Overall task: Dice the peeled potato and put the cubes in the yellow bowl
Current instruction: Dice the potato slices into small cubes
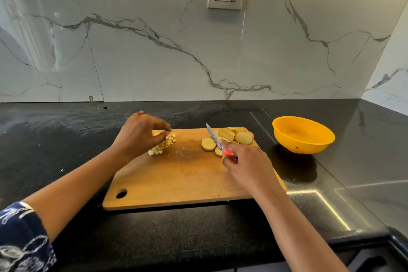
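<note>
Patterned sleeve (22,238) sits lower left. Left hand (139,134) arches over potato cubes (164,143), grip unclear; right hand (247,165) grips knife (213,137) over potato slices (242,137) on cutting board (176,179).

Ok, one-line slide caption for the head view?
Left hand cups potato cubes on the cutting board; right hand holds a knife at the slices, yellow bowl nearby.

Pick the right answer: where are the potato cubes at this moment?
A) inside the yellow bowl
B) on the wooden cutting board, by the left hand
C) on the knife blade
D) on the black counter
B: the cubes lie in a small pile on the cutting board at the left hand; the yellow bowl shows none inside, and the right hand holds the knife.
</note>
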{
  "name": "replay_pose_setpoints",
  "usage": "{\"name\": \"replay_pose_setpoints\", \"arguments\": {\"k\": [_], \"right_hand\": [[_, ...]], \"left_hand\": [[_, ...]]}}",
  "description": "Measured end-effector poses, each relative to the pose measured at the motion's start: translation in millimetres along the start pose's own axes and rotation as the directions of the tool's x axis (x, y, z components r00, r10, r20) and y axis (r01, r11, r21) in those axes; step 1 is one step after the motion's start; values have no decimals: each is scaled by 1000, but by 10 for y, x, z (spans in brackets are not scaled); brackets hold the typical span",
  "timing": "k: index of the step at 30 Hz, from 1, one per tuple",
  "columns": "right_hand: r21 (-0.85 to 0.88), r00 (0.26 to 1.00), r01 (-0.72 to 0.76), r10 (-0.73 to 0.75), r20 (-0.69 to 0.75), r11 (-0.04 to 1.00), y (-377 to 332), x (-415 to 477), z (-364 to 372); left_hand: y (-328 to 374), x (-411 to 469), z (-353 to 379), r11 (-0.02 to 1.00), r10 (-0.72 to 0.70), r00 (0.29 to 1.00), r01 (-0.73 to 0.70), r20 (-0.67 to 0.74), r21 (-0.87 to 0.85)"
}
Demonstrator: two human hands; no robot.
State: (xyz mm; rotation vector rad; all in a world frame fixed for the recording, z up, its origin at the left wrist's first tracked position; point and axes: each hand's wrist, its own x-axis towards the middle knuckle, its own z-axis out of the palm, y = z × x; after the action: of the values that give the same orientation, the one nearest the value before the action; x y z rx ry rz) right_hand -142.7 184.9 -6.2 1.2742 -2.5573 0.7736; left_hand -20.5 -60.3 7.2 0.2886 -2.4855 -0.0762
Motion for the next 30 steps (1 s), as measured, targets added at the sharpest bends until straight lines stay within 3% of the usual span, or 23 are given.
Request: {"name": "replay_pose_setpoints", "arguments": {"k": [4,7,9,12,14,20,26,30], "right_hand": [[11,1000,-6,6,-3,1000,0,-2,-2],[-2,999,-26,26,-23,1000,4,-8,-27],[-15,998,-55,54,-43,998,17,-7,-57],[-33,993,-103,101,-69,994,34,4,-86],[-39,988,-135,132,-77,990,44,-3,-118],[-44,988,-129,124,-89,991,42,-12,-128],[-12,992,-112,111,-66,994,11,-31,-137],[25,997,-62,61,50,998,-96,-85,-134]], "left_hand": [[56,0,-41,997,33,999,-35,-41,-69],[192,31,21,995,67,998,-65,20,-82],[355,123,81,996,53,984,-40,168,-81],[586,348,229,1000,-5,880,2,476,7],[670,479,337,999,-31,825,45,564,-11],[589,526,411,953,-45,839,200,543,-230],[548,354,164,999,-38,935,37,353,8],[486,20,33,999,-48,920,54,390,-4]]}}
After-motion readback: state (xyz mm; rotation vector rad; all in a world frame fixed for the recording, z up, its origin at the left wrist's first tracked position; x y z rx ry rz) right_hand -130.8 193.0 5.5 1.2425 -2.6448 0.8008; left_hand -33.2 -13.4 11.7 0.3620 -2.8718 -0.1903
